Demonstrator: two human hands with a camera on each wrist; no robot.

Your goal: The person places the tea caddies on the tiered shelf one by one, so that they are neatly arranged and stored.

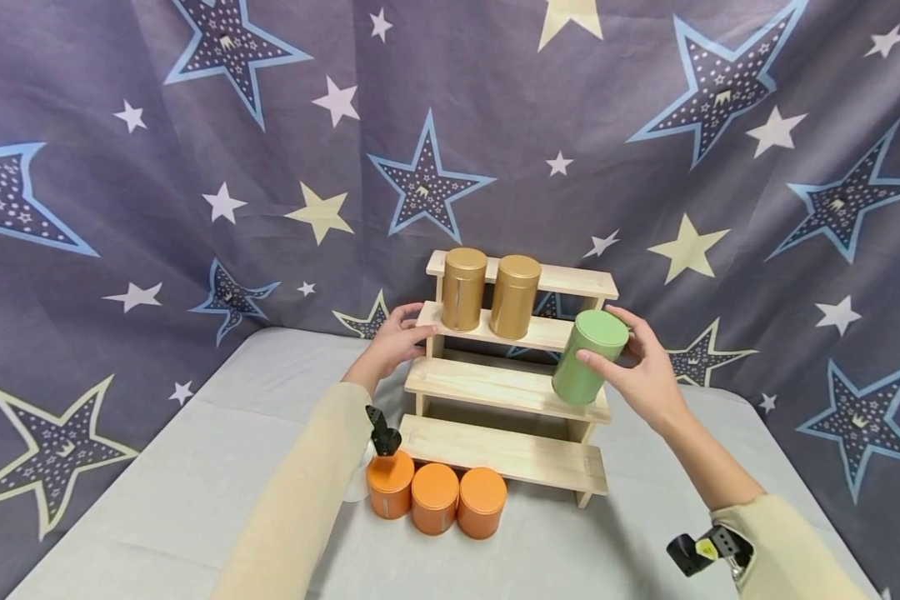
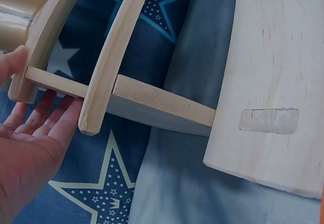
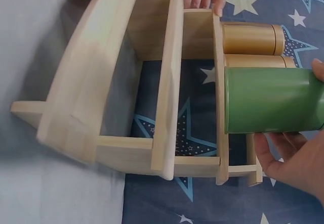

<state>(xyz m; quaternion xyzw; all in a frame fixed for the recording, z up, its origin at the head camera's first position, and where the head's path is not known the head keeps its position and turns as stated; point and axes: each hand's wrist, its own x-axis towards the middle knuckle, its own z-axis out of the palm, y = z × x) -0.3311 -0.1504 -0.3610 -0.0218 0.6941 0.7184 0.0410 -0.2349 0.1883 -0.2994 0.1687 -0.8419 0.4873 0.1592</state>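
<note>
A green lidded canister [image 1: 587,362] is in my right hand [image 1: 648,375], tilted, thumb on the near side and fingers around the far side. It hangs at the right end of a wooden stepped shelf [image 1: 495,385], its base close to the second tier from the top; whether they touch I cannot tell. My left hand [image 1: 396,343] grips that tier's left end, thumb [image 2: 14,62] on the board and fingers below. Two gold canisters [image 1: 463,292] [image 1: 515,298] stand upright on the same tier, toward the left and middle.
Three orange canisters [image 1: 435,498] stand in a row on the white-covered table [image 1: 555,554], before the shelf's front left. A white object [image 1: 357,485] is partly hidden behind the left sleeve. A star-patterned curtain [image 1: 270,217] hangs behind the shelf.
</note>
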